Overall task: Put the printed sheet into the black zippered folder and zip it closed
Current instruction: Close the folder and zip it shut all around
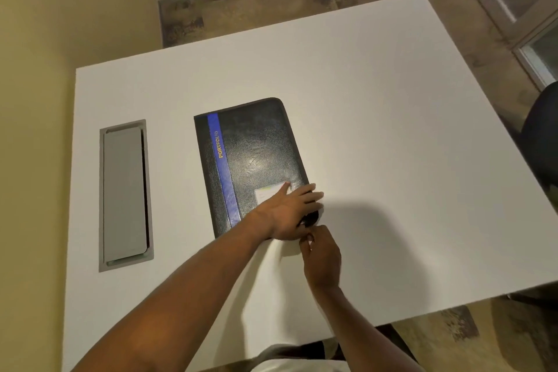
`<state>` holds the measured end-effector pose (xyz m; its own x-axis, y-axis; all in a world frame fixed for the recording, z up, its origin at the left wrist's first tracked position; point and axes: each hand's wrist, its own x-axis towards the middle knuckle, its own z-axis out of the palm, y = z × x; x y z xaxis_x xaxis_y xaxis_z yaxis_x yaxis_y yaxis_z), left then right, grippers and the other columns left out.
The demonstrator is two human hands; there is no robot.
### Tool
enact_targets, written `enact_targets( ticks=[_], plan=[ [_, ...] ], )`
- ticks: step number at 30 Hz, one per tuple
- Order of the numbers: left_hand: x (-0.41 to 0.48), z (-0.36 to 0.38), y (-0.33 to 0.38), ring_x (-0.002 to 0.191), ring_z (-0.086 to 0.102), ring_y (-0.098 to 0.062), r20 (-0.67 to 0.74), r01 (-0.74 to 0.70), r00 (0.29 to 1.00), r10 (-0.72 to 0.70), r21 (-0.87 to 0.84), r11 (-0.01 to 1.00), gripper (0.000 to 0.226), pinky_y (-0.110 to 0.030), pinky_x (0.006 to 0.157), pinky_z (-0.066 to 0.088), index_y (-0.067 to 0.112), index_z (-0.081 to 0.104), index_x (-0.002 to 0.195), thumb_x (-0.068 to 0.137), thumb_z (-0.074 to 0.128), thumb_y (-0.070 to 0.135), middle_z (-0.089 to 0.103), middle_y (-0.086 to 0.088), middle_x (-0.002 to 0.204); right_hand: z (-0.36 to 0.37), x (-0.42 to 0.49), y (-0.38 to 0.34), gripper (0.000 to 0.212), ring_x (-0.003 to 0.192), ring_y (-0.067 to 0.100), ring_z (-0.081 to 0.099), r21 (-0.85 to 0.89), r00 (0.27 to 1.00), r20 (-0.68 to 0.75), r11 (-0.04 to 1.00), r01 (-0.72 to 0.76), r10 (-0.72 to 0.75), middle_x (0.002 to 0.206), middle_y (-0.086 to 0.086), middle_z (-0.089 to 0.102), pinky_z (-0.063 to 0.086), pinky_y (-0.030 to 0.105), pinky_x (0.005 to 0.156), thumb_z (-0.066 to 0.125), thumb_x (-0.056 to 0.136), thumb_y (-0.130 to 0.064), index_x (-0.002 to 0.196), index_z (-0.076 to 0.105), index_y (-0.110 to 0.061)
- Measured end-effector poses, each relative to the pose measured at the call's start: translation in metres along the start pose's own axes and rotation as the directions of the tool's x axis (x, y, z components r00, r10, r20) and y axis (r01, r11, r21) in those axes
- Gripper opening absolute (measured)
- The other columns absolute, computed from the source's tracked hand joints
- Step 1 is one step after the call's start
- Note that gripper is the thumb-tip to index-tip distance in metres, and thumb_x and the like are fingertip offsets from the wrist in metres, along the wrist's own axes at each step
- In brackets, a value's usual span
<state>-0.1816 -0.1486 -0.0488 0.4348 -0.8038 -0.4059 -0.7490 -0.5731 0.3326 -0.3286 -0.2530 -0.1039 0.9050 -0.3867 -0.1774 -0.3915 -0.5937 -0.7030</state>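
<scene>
**L hand** [290, 208]: released, fingers straight, palm flat on near R corner of folder, pressing it to the table.
**R hand** [321, 254]: fingers curled, tips pinched together at the folder's near R corner, just below L hand. Prob. grasping the zip pull; the pull itself is too small to see.
**Black zippered folder** [256, 145]: lies closed and flat, mid-table. Has a blue stripe [222, 160] marked PORTFOLIO and a pale label card [267, 193] partly under L hand.
**Printed sheet**: not in view; presumably inside the folder, can't confirm.
**White table** [392, 145]: has a grey cable hatch [125, 193] well L of folder. Dark chair [543, 136] at R edge.
**Step in hand (est.)**: zipping, at or nr the corner.
**To do it well**: keep L palm weight close to the slider so the cover doesn't lift or skid. Pull along the track, not upward, and slow round the curved corner. Shift L hand ahead as slider travels. Check no paper edge is caught in the teeth.
</scene>
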Motion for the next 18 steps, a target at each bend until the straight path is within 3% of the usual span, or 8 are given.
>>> enact_targets(
  ticks=[3,5,10,13,18],
  plan=[
    [-0.013,0.007,-0.005,0.162,-0.009,-0.025,0.092,0.037,0.995,-0.048,0.115,0.993,0.101,-0.08,0.114,0.005,0.032,0.015,0.164,0.082,0.068,0.056,0.003,0.004,0.175,0.0,0.003,-0.001,0.007,0.072,0.005,0.054,-0.029,1.0,0.023,0.999,-0.018,0.018,0.082,-0.019,0.054,0.045,0.025,0.06,0.066,0.096,-0.027,0.091,0.062,-0.031],
    [-0.012,0.011,-0.001,0.161,-0.016,-0.028,0.115,0.07,0.99,-0.087,0.142,0.987,0.114,-0.084,0.11,0.004,0.038,0.009,0.164,0.076,0.079,0.054,-0.005,0.004,0.175,-0.001,0.004,0.0,0.006,0.074,0.007,0.059,-0.036,0.999,0.041,0.999,0.004,-0.003,0.085,-0.016,0.06,0.049,0.027,0.061,0.065,0.097,-0.028,0.092,0.063,-0.031],
    [-0.002,0.003,0.01,0.16,-0.013,-0.033,0.094,0.214,0.973,-0.212,-0.006,0.977,0.086,-0.091,0.103,0.014,0.042,0.035,0.149,0.079,0.083,0.03,0.004,0.002,0.173,-0.005,0.0,0.002,0.007,0.078,0.01,0.059,0.005,0.997,0.041,0.998,0.07,-0.07,0.091,-0.016,0.058,0.043,0.023,0.064,0.059,0.1,-0.026,0.106,0.062,-0.027],
    [-0.001,0.001,0.011,0.16,-0.007,-0.034,0.089,0.219,0.972,-0.216,-0.02,0.976,0.092,-0.091,0.104,0.016,0.041,0.034,0.148,0.074,0.089,0.032,0.009,0.002,0.17,-0.008,0.002,0.001,0.007,0.077,0.014,0.059,0.065,0.998,0.016,0.996,0.059,-0.06,0.09,-0.014,0.056,0.047,0.029,0.064,0.061,0.099,-0.019,0.1,0.059,-0.025],
    [0.0,0.004,0.015,0.16,-0.006,-0.035,0.056,0.24,0.97,-0.236,-0.07,0.968,0.09,-0.09,0.103,0.02,0.042,0.03,0.146,0.077,0.086,0.029,0.01,0.003,0.167,-0.013,0.01,0.002,0.029,0.069,0.018,0.05,0.075,0.998,-0.049,0.996,-0.037,0.041,0.078,-0.012,0.046,0.047,0.04,0.06,0.06,0.098,-0.015,0.083,0.039,-0.029]
  ],
)
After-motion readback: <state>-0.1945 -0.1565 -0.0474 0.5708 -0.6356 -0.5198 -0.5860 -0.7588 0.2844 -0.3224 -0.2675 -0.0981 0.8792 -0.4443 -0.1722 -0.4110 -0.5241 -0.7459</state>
